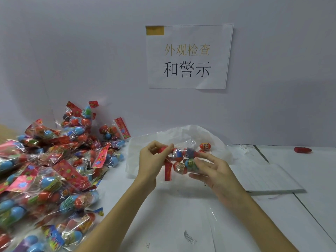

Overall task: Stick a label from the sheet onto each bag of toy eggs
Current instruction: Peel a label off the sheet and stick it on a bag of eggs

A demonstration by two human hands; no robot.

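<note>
Head view, held bag: clear plastic bag of red and blue toy eggs (183,159), long axis left-right, red header end pointing left, raised over white table (181,215).
Contents: several eggs.
Left hand (151,159): curled, pinching header.
Right hand (212,171): half open, fingertips gripping the bag's right end.
Pile: heap of filled egg bags (54,170) far left.

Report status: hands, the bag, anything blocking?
Left hand pinching the bag of toy eggs at its red header end. Right hand fingers curled round the other end. Bag held above the table. Nothing in the way.
</note>
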